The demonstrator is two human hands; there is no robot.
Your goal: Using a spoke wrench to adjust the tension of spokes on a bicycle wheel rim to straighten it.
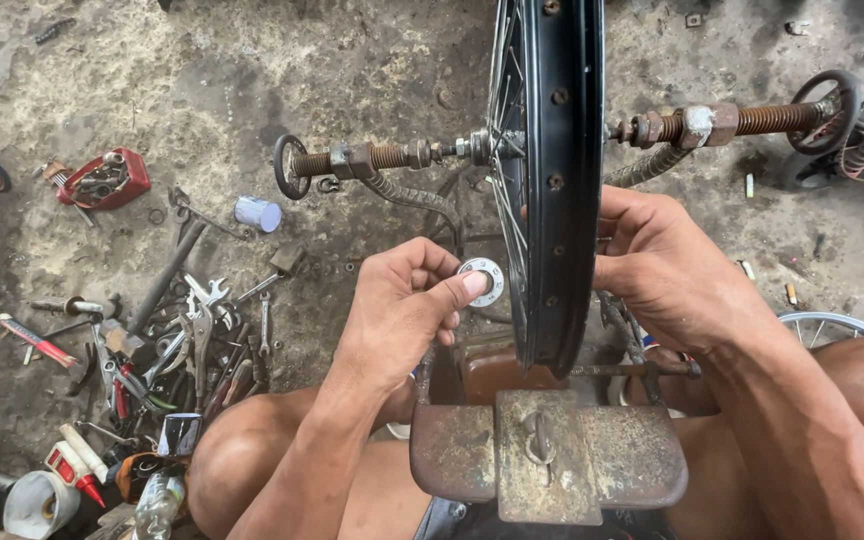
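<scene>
Head view: a person sits on the ground with a wheel stand between bare knees.
Left hand (402, 300): it pinches a small metal ring (481, 281) between the thumb and the fingers. The fingers are pressed together on the ring.
Metal ring: it is round, shiny and flat, with a hole in the middle. It is just to the left of the wheel, below the axle, and close to the spokes.
Right hand (662, 265): it is on the right side of the wheel, with the fingers curled in toward the rim. I cannot tell what it holds, because the rim hides the fingertips.
Wheel (557, 200): it is a black bike rim with thin spokes. It stands upright and shows its edge, right in the middle.
Axle rods (372, 158): two rusty screw rods hold the wheel from the left and the right. Each rod has a round handle at its far end.
Stand base (547, 455): it is a rusty metal block, low down between the knees, under the wheel.
Tools (192, 335): wrenches and pliers lie in a heap on the dirty floor, well to the left.
Red box (104, 180): it is open, farther left on the floor.
Small can (257, 213): it lies on its side near the tools.
</scene>
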